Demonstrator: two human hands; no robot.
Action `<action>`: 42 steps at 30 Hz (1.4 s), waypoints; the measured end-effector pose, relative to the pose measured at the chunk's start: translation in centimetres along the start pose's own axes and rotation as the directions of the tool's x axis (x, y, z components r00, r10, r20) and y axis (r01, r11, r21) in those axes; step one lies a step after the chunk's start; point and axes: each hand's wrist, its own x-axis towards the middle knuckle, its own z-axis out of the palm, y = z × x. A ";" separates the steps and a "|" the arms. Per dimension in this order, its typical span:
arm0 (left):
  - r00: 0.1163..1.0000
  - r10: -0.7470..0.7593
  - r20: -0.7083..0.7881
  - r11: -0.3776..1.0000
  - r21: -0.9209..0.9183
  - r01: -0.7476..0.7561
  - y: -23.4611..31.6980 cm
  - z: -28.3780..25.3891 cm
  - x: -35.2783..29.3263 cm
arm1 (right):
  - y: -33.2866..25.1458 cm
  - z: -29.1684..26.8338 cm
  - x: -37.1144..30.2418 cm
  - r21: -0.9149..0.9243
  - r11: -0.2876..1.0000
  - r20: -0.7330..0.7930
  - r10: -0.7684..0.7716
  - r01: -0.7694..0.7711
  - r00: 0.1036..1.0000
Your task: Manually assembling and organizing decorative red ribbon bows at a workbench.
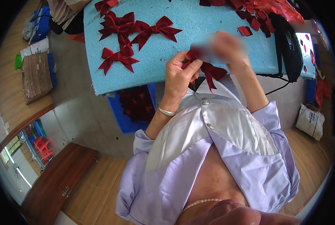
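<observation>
My left hand (179,73) is closed, thumb and fingers pinching a dark red velvet bow (213,72) over the near edge of the light blue table (148,75). The bow's loops and pointed tails hang to the right of the thumb. Close by, at the upper right of the bow, is my right hand (230,48); a blur covers its fingers, so their grip is hidden. Several finished-looking red velvet bows, one of them a single bow (118,60), lie on the table to the left of my hands.
Red velvet pieces (255,24) and a red plastic bag (278,9) are at the far right. A black bag (289,48) sits on the right edge. Below the table, a blue bin (124,116) holds red pieces. Another person's pale clothing (62,15) shows at far left.
</observation>
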 end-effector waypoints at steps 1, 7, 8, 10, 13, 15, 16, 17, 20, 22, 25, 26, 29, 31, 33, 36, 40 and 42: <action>0.999 0.010 -0.034 1.000 -0.002 -0.010 -0.1 -0.2 -0.1 | -0.1 -0.6 0.1 0.051 0.998 -0.053 -0.033 0.036 0.998; 0.991 0.060 -0.116 0.997 -0.035 -0.064 -0.4 -0.6 0.5 | -0.5 -0.2 -0.8 -0.352 0.935 0.193 0.027 0.043 0.981; 0.990 0.041 -0.132 0.999 0.012 -0.039 -0.5 -0.8 0.5 | -0.3 -0.5 -0.6 -0.322 0.945 0.145 0.104 -0.052 0.984; 0.943 0.243 -0.227 0.944 0.280 -0.176 -0.7 -0.8 0.4 | -0.1 -0.7 -0.4 -0.286 0.947 0.099 0.184 -0.149 0.978; 0.695 0.718 -0.049 0.425 0.821 -0.381 0.6 -0.9 0.6 | 0.3 -0.7 -0.3 -0.258 0.948 0.051 0.207 -0.187 0.977; 0.553 0.785 0.280 0.033 0.872 -0.489 0.2 -0.8 1.0 | 1.0 -0.6 -0.3 -0.333 0.933 0.022 0.150 -0.135 0.988; 0.570 0.753 0.329 0.015 0.857 -0.515 -0.4 -0.6 1.1 | 1.0 -0.4 -0.1 -0.333 0.933 0.030 0.153 -0.135 0.988; 0.584 0.718 0.378 -0.002 0.841 -0.542 -1.0 -0.3 1.4 | 0.9 -0.2 0.0 -0.360 0.924 0.022 0.146 -0.129 0.989; 0.589 0.695 0.412 -0.004 0.822 -0.569 -2.9 -0.5 2.0 | 0.3 0.1 0.2 -0.463 0.875 -0.015 0.153 -0.142 0.988; 0.589 0.690 0.421 -0.023 0.826 -0.563 -3.3 -0.5 2.1 | 0.4 0.1 0.3 -0.533 0.830 -0.044 0.168 -0.165 0.985; 0.601 0.668 0.439 -0.063 0.838 -0.542 -3.3 -0.3 2.0 | 1.3 0.1 0.3 -0.616 0.787 -0.054 -0.056 0.011 0.997; 0.598 0.659 0.457 -0.091 0.837 -0.539 -3.5 -0.3 2.0 | 1.5 0.1 0.4 -0.628 0.778 -0.085 -0.089 0.016 0.992; 0.600 0.642 0.477 -0.123 0.836 -0.534 -3.6 -0.3 1.9 | 1.6 0.2 0.4 -0.647 0.762 -0.134 -0.159 0.035 0.978; 0.604 0.636 0.480 -0.128 0.838 -0.530 -3.6 -0.3 1.9 | 1.4 -0.1 0.4 -0.655 0.754 -0.150 -0.197 0.052 0.969; 0.584 0.669 0.460 -0.140 0.850 -0.509 -3.7 -0.4 2.0 | 0.5 -1.0 0.4 -0.685 0.715 -0.263 -0.066 -0.138 0.963; 0.563 0.678 0.473 -0.177 0.848 -0.499 -3.8 -0.6 2.1 | 0.3 -0.8 0.0 -0.704 0.709 -0.125 -0.067 -0.041 0.990; 0.615 0.628 0.477 -0.159 0.852 -0.499 -3.6 -0.3 1.7 | 2.0 -1.2 0.2 -0.748 0.659 -0.096 -0.225 0.079 0.970; 0.648 0.584 0.488 -0.161 0.853 -0.497 -3.4 -0.3 1.6 | 1.7 -1.0 0.1 -0.743 0.667 -0.114 -0.205 0.054 0.972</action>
